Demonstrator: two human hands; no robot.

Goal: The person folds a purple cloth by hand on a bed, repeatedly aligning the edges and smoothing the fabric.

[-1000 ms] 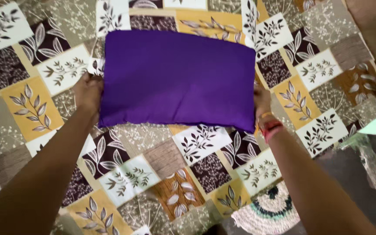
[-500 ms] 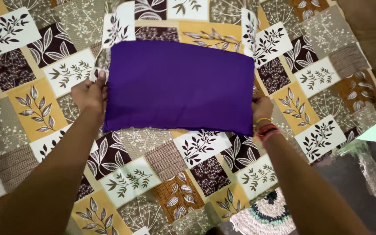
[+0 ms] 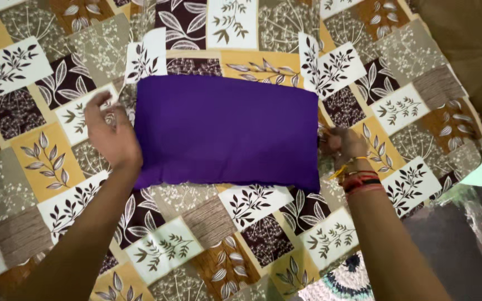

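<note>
Looking down, I see the purple cushion (image 3: 227, 131) lying flat on the patchwork bedspread (image 3: 40, 161), its long axis running left to right between my two arms. My left hand (image 3: 110, 134) sits at the cushion's left short edge, fingers spread and loose, the heel of the palm just beside the fabric; whether any skin actually touches the purple cloth I cannot tell, but nothing is pinched there. My right hand (image 3: 344, 144) is at the opposite short edge, down near the lower right corner, fingers curled together; they seem to meet the bedspread or the cushion's seam, and which one I cannot make out. Both hands lie about equally close to the cushion, one at each end. A round woven mat (image 3: 344, 281) shows on the floor past the bedspread's near edge.
</note>
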